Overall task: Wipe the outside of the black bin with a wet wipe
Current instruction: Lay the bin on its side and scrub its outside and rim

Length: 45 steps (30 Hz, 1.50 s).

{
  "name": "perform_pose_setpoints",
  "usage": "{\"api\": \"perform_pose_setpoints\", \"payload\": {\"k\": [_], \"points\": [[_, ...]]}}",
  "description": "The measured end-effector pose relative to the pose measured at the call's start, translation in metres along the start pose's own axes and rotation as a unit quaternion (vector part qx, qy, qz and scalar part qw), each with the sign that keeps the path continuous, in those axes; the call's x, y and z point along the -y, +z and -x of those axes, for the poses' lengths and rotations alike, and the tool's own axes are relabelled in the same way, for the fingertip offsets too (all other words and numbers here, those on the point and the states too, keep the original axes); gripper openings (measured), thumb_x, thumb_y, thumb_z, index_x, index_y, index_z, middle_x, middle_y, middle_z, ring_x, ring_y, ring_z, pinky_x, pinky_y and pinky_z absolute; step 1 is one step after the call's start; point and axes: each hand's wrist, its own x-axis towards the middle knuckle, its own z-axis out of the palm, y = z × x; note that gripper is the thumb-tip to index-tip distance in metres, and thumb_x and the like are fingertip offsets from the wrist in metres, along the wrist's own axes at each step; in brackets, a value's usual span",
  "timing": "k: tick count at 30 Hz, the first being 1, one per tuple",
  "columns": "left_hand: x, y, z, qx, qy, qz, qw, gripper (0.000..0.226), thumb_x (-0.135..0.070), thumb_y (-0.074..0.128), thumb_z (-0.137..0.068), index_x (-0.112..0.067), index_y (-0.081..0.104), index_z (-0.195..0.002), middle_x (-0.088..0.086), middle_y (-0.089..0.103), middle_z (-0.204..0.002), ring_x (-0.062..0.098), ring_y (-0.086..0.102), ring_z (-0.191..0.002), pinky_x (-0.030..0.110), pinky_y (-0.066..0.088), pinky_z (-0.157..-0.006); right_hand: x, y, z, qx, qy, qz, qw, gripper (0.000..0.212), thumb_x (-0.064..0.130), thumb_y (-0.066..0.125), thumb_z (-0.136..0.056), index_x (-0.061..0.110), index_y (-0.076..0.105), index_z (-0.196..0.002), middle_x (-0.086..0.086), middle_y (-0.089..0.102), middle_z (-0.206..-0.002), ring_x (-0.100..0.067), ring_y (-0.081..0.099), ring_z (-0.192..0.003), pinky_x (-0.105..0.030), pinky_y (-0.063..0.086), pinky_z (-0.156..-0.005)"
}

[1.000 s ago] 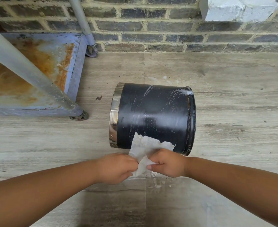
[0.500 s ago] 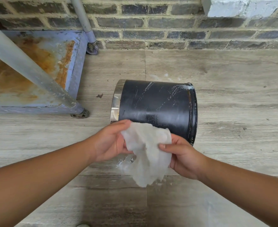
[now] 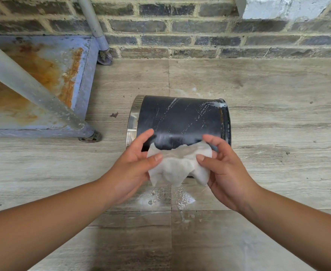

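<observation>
The black bin [image 3: 180, 118] lies on its side on the tiled floor, its chrome rim [image 3: 132, 118] to the left and its base to the right. White soapy streaks run across its side. A white wet wipe [image 3: 178, 166] is stretched between both hands just in front of the bin's near side. My left hand [image 3: 135, 163] pinches the wipe's left edge between thumb and fingers. My right hand [image 3: 219, 165] pinches its right edge. The wipe hides the bin's lower near part.
A rusty blue metal trolley [image 3: 82, 79] with a slanted grey pole [image 3: 28, 85] and small castors stands at the left. A brick wall [image 3: 199, 34] closes the back. Wet foam spots [image 3: 166, 198] lie on the floor below the wipe.
Both hands lifted the wipe from the floor by the bin and spread it out wide between them, in front of the bin's side.
</observation>
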Motion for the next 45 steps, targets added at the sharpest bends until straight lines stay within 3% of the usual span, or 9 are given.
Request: {"api": "perform_pose_setpoints", "payload": {"k": [4, 7, 10, 14, 17, 20, 24, 31, 45], "points": [[0.001, -0.003, 0.011, -0.065, 0.03, -0.295, 0.953, 0.038, -0.005, 0.073, -0.082, -0.039, 0.066, -0.098, 0.001, 0.074, -0.083, 0.025, 0.069, -0.07, 0.037, 0.056, -0.059, -0.003, 0.0, 0.009, -0.01, 0.018, 0.011, 1.0, 0.064, -0.001, 0.072, -0.065, 0.013, 0.054, -0.125, -0.005, 0.073, -0.091, -0.016, 0.071, -0.084, -0.026, 0.058, -0.067], [-0.002, -0.004, 0.009, -0.088, 0.075, -0.453, 0.884, 0.027, -0.017, 0.074, -0.082, -0.042, 0.066, -0.088, -0.01, 0.064, -0.064, 0.001, 0.057, -0.053, 0.015, 0.044, -0.049, -0.001, 0.002, 0.01, 0.01, 0.034, 0.154, 0.987, 0.067, -0.008, 0.077, -0.065, 0.02, 0.058, -0.123, -0.003, 0.074, -0.098, -0.018, 0.071, -0.09, -0.026, 0.057, -0.072], [-0.015, -0.007, 0.002, -0.065, 0.147, -0.548, 0.821, 0.016, -0.016, 0.072, -0.085, -0.031, 0.072, -0.091, -0.016, 0.061, -0.076, -0.005, 0.056, -0.072, 0.007, 0.039, -0.06, 0.005, 0.003, 0.003, 0.008, -0.054, 0.456, 0.888, 0.039, 0.005, 0.079, -0.076, 0.031, 0.068, -0.103, 0.003, 0.071, -0.094, -0.013, 0.066, -0.079, -0.02, 0.052, -0.068], [-0.032, -0.016, -0.007, -0.066, 0.184, -0.621, 0.759, 0.007, -0.023, 0.069, -0.086, -0.028, 0.072, -0.085, -0.012, 0.053, -0.08, 0.003, 0.05, -0.07, 0.025, 0.04, -0.061, 0.017, 0.005, -0.013, 0.035, -0.17, 0.558, 0.811, 0.022, 0.012, 0.075, -0.08, 0.033, 0.069, -0.08, 0.011, 0.056, -0.08, 0.003, 0.052, -0.071, -0.008, 0.036, -0.065], [-0.054, -0.014, -0.022, -0.095, 0.222, -0.631, 0.737, 0.008, -0.032, 0.065, -0.084, -0.026, 0.07, -0.083, -0.008, 0.05, -0.086, 0.012, 0.052, -0.074, 0.032, 0.047, -0.063, 0.038, 0.007, -0.033, 0.041, -0.256, 0.624, 0.737, 0.01, 0.011, 0.07, -0.084, 0.02, 0.067, -0.087, 0.011, 0.056, -0.09, -0.004, 0.053, -0.088, -0.016, 0.038, -0.079], [-0.085, -0.008, -0.057, -0.143, 0.278, -0.621, 0.719, 0.008, -0.022, 0.069, -0.084, -0.017, 0.066, -0.079, -0.004, 0.053, -0.093, 0.019, 0.054, -0.077, 0.033, 0.045, -0.066, 0.07, 0.016, -0.067, 0.003, -0.324, 0.644, 0.693, 0.006, 0.014, 0.061, -0.091, 0.018, 0.061, -0.094, 0.016, 0.055, -0.074, -0.003, 0.053, -0.067, -0.013, 0.036, -0.06], [-0.127, -0.002, -0.123, -0.205, 0.283, -0.525, 0.776, 0.006, -0.018, 0.065, -0.088, -0.02, 0.064, -0.083, -0.006, 0.068, -0.08, 0.01, 0.062, -0.065, 0.021, 0.047, -0.055, 0.11, 0.03, -0.131, -0.066, -0.38, 0.65, 0.655, 0.002, 0.016, 0.052, -0.095, 0.016, 0.053, -0.096, 0.002, 0.055, -0.065, -0.019, 0.046, -0.053, -0.032, 0.024, -0.047], [-0.108, -0.024, -0.184, -0.108, 0.175, -0.68, 0.704, 0.02, -0.016, 0.056, -0.095, -0.013, 0.071, -0.108, 0.013, 0.071, -0.1, 0.028, 0.06, -0.087, 0.031, 0.045, -0.073, 0.094, 0.018, -0.191, -0.039, -0.222, 0.812, 0.539, 0.02, 0.016, 0.047, -0.095, 0.021, 0.063, -0.106, -0.014, 0.069, -0.094, -0.037, 0.063, -0.084, -0.038, 0.052, -0.065], [-0.091, -0.039, -0.134, -0.013, 0.186, -0.811, 0.554, 0.024, -0.031, 0.047, -0.098, -0.023, 0.068, -0.106, 0.0, 0.07, -0.102, 0.03, 0.063, -0.095, 0.039, 0.052, -0.078, 0.073, 0.002, -0.157, 0.034, -0.206, 0.758, 0.618, 0.026, 0.02, 0.049, -0.097, 0.021, 0.067, -0.115, -0.007, 0.072, -0.109, -0.031, 0.063, -0.102, -0.044, 0.054, -0.083]]}}
